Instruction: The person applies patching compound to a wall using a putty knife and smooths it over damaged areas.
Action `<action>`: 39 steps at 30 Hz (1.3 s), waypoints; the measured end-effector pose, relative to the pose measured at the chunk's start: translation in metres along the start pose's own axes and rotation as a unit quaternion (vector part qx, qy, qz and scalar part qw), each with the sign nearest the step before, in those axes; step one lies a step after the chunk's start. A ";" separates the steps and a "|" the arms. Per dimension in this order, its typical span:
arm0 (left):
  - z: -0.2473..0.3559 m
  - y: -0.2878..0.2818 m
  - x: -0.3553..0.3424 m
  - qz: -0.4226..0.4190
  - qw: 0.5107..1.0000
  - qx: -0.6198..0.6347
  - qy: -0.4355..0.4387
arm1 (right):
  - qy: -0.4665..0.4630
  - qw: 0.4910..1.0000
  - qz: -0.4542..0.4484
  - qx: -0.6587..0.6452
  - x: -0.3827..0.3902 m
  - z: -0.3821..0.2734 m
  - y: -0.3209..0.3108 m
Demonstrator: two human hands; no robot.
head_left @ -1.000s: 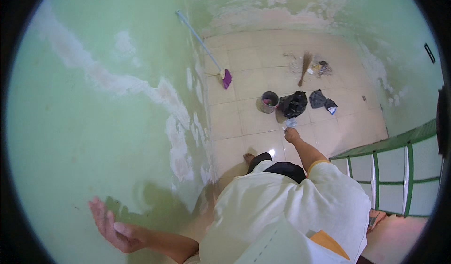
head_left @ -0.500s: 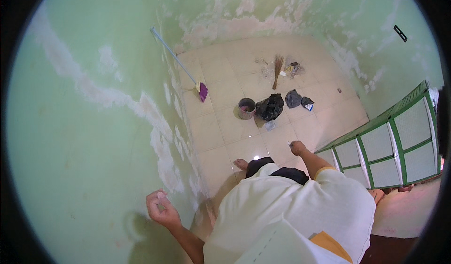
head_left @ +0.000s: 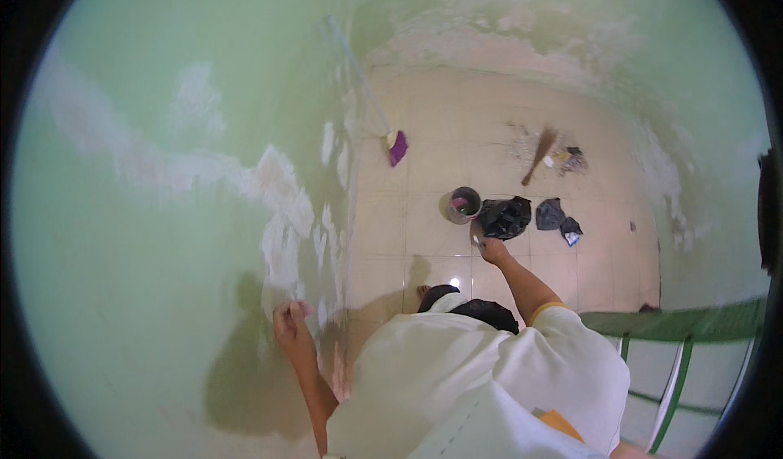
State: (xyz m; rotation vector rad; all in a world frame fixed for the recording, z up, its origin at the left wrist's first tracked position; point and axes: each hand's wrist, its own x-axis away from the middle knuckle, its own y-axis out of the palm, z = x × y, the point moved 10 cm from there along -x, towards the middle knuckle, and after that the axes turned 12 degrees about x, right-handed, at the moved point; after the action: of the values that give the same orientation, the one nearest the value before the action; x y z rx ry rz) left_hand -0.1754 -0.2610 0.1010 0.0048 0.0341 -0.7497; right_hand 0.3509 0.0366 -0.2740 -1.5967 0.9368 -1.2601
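Note:
My left hand [head_left: 294,328] is raised close to the green wall [head_left: 147,288] on the left, beside its whitish peeled patches. Its fingers are curled in; whatever they may hold is hidden. In front of my body, my right hand [head_left: 494,252] is closed on a small pale object [head_left: 477,240], whose kind is too small to make out. Just beyond that hand lies a crumpled black plastic bag [head_left: 507,217]. A grey bucket [head_left: 465,204] with something pink inside stands to the bag's left.
A mop [head_left: 397,147] with a purple head leans at the left wall. Further off, a stick broom [head_left: 538,157] lies by scattered debris [head_left: 573,161]. Smaller dark bags [head_left: 551,213] sit right of the black bag. A green slatted frame [head_left: 677,322] stands at the lower right.
My view has turned, so the floor things sit further right and lower. My right hand has moved toward the bucket and black bag. My left hand has moved slightly up and right.

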 end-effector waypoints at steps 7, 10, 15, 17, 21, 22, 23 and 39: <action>0.086 -0.006 -0.003 0.101 0.967 -0.199 0.125 | -0.134 0.978 0.034 -0.153 -0.056 -0.150 -0.051; 0.149 -0.056 0.018 0.185 0.883 -0.357 0.243 | -0.152 0.963 0.026 -0.221 -0.055 -0.217 -0.065; 0.269 -0.144 0.068 0.280 0.655 -0.544 0.443 | -0.144 0.911 -0.045 -0.384 -0.057 -0.290 -0.040; 0.321 -0.128 0.071 0.260 0.531 -0.627 0.508 | -0.147 0.899 -0.053 -0.410 -0.054 -0.324 -0.048; 0.408 -0.107 0.073 0.229 0.350 -0.719 0.554 | -0.157 0.915 0.019 -0.372 -0.025 -0.406 -0.095; 0.419 -0.103 0.067 0.227 0.345 -0.722 0.554 | -0.136 0.908 0.022 -0.397 -0.017 -0.425 -0.108; 0.424 -0.103 0.062 0.227 0.341 -0.725 0.554 | -0.136 0.894 0.010 -0.426 -0.007 -0.447 -0.120; 0.405 -0.119 0.037 0.217 0.316 -0.757 0.528 | -0.163 0.811 0.189 -0.529 0.021 -0.610 -0.185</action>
State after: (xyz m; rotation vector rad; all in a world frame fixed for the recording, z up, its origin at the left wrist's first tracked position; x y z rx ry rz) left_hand -0.2171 -0.3801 0.5060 -1.3027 1.9879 0.2558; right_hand -0.2337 -0.0298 -0.0280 -2.1657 1.7694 -0.0689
